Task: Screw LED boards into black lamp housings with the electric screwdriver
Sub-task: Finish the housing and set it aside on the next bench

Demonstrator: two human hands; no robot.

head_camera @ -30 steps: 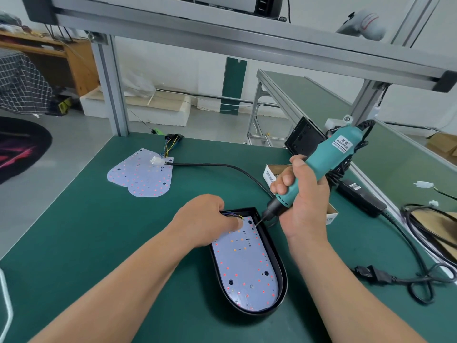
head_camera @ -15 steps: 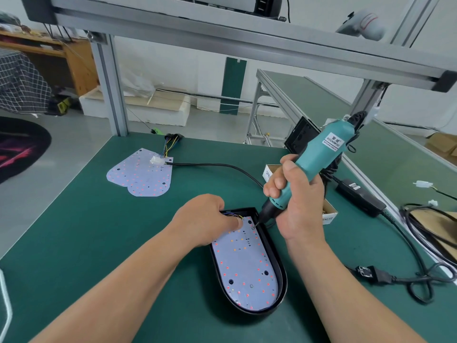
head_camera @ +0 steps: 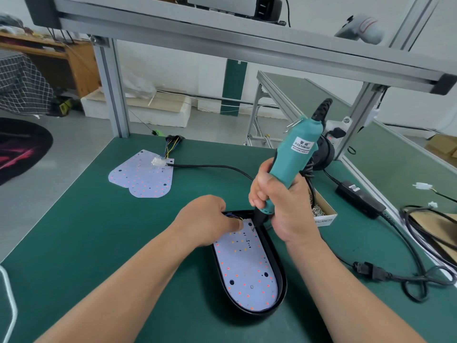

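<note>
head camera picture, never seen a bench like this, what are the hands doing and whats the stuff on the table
No machine here: a person wears the camera on the head, so you look down at their own arms. The right hand grips a teal electric screwdriver, its tip on the far end of a white LED board. That board lies inside a black housing on the green table. The left hand rests on the board's far end; whether its fingers pinch anything is hidden. Farther left lie spare boards. To the right sit a box of screws and a black power brick.
</note>
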